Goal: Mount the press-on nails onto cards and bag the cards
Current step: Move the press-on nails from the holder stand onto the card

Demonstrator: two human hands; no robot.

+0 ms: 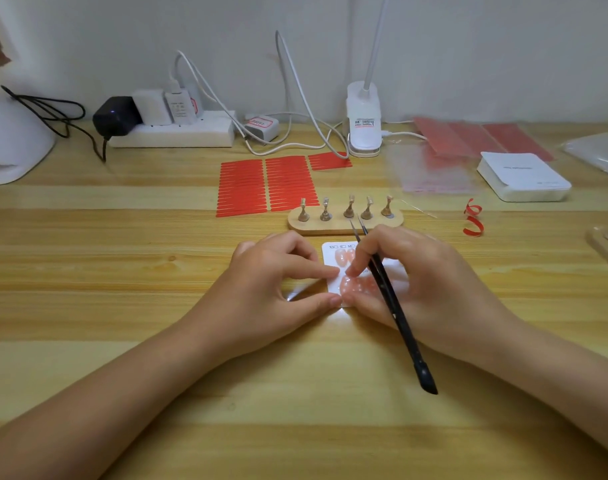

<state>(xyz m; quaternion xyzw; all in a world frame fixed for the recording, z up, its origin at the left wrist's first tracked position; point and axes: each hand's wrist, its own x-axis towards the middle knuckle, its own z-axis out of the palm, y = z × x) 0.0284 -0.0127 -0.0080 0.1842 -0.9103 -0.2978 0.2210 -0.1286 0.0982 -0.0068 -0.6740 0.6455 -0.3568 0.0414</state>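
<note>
Nails [351,285] are being pressed onto card [331,252] on table [122,306] by left hand [271,289] fingertips, tweezers [392,306] gripped in right hand [416,282]; likely next: remaining nails picked from stand [344,225].

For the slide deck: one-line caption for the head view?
Left hand steadies the card while right hand, holding tweezers, presses nails on.
</note>
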